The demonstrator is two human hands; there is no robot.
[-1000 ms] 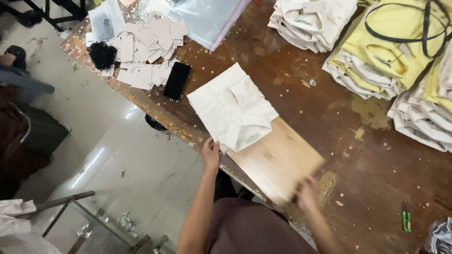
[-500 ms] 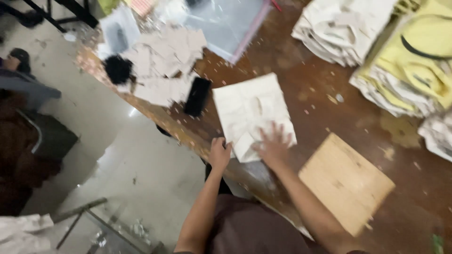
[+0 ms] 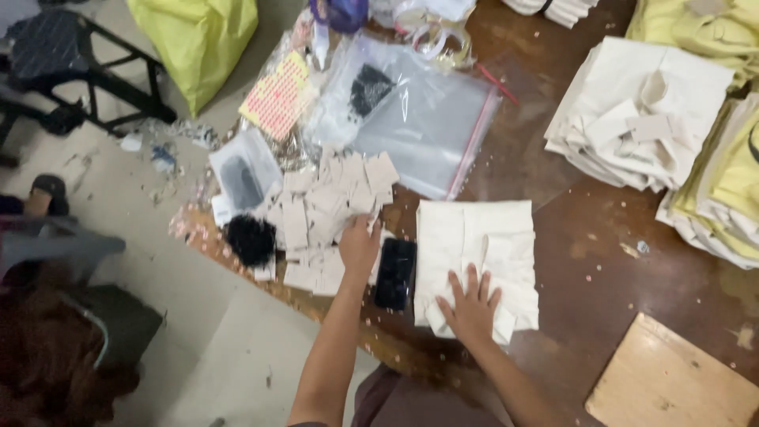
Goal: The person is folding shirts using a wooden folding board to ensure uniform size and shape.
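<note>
Hands were apart on the dark brown wooden table (image 3: 601, 237). Our right hand (image 3: 472, 304) lay flat, fingers spread wide, on the near left corner of a folded cream cloth garment (image 3: 482, 253) that rested on the table close to its front edge. It pressed down on the cloth and gripped nothing.

Our left hand (image 3: 360, 247) reached forward to the scattered pile of small beige paper tags (image 3: 324, 217), fingers curled down onto the tags at the pile's right edge; we could not tell whether a tag was pinched between them. A black rectangular phone (image 3: 394, 273) lay between the two hands, just beside the left edge of the garment and touching the tags' fringe.

Beyond the tags lay a large clear plastic zip bag with a pink seal (image 3: 431, 126), and to their left a tuft of black strings (image 3: 251, 239) near the table edge. A stack of folded cream garments (image 3: 632, 126) sat well apart at the far right, with a pile of pale yellow garments (image 3: 727, 198) beside it. A light wooden board (image 3: 672, 379) lay at the near right corner.
</note>
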